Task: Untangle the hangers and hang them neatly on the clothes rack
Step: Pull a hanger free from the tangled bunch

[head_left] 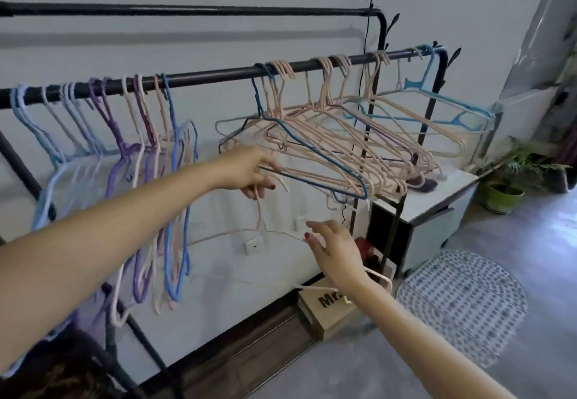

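Note:
A black clothes rack has a lower rail [218,77] and a higher rail behind. On the left of the lower rail, several blue, purple and pink hangers [146,161] hang straight down. To the right, a tangled bunch of pink and blue hangers [343,142] splays out sideways over a cabinet. My left hand [249,169] pinches the neck of a pale pink hanger [260,220] just below the tangle. My right hand [335,248] reaches up with relaxed fingers and touches that hanger's right shoulder wire.
A white cabinet [437,208] stands under the tangle on the right. A cardboard box [324,308], a dotted mat [462,302] and a potted plant [505,186] are on the floor. Wall sockets [251,246] sit behind the hanger.

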